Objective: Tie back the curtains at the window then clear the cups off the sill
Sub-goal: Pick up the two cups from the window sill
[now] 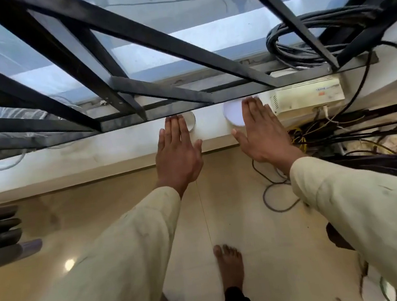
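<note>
Head view: I am looking steeply down past a black window grille [161, 100] onto the white sill [92, 150].
Left cup: the white left cup [191, 123] stands on the sill under the grille's lowest bar, at 1 o'clock from the left hand's fingertips. I cannot tell whether they touch it or are only just beside it.
Right cup: the white right cup [234, 116] lies at 11 o'clock from the right hand's fingertips, its round face turned toward me. I cannot tell whether it is upright or tipped.
Left hand: the left hand [177, 153] is palm down, fingers straight and together, holding nothing.
Right hand: the right hand [263, 137] is likewise flat, thumb spread, holding nothing.
Nearer hand: each hand fronts its own cup, so I judge no crossing is needed.
Approach: the bar overhangs both cups, so I judge the grasp must come from the room side, not from above.
Surface: a narrow, smooth ledge.
Room: a white electrical box [308, 96] sits just beside the right cup at 3 o'clock, with coiled black cables [316, 36] at 1 o'clock. The polished beige floor [251, 219] and a bare foot [229, 264] are at 6 o'clock.
Curtains: I can identify none in view.
</note>
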